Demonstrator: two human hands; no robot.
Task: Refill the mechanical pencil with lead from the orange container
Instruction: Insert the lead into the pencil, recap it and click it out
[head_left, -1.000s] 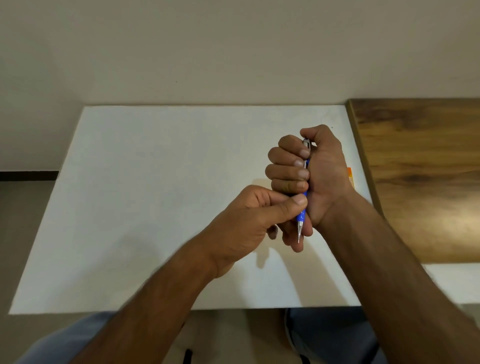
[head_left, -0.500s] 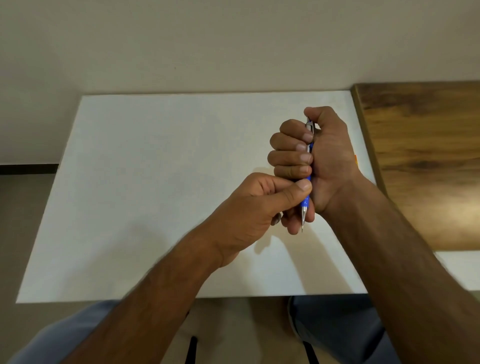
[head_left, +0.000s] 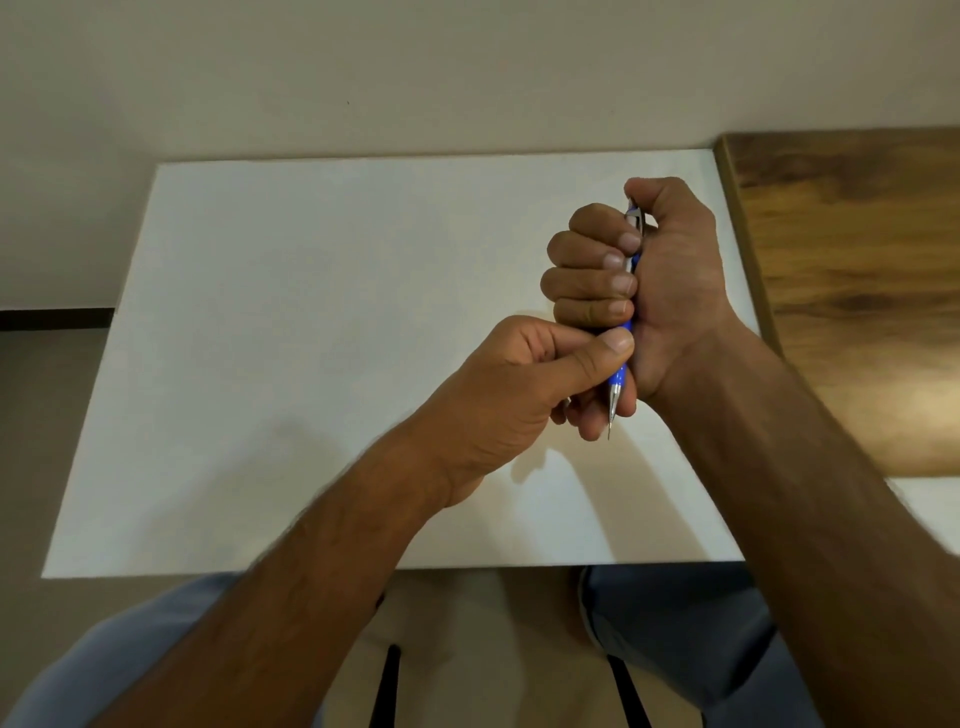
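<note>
A blue mechanical pencil (head_left: 618, 382) with a silver tip stands nearly upright above the white table, tip pointing down toward me. My right hand (head_left: 660, 280) is fisted around its barrel, the thumb over the top end near the silver clip. My left hand (head_left: 514, 395) pinches the lower barrel just above the tip, its thumb pressed on the blue grip. The orange container is hidden behind my right hand.
The white table (head_left: 311, 338) spans most of the view, its front edge near my lap. A dark wooden surface (head_left: 852, 270) adjoins it on the right. A plain wall rises behind.
Both hands and the pencil sit slightly higher in the view as the head camera tilts. The orange sliver beside my right hand a second ago is hidden now. Grips are unchanged.
</note>
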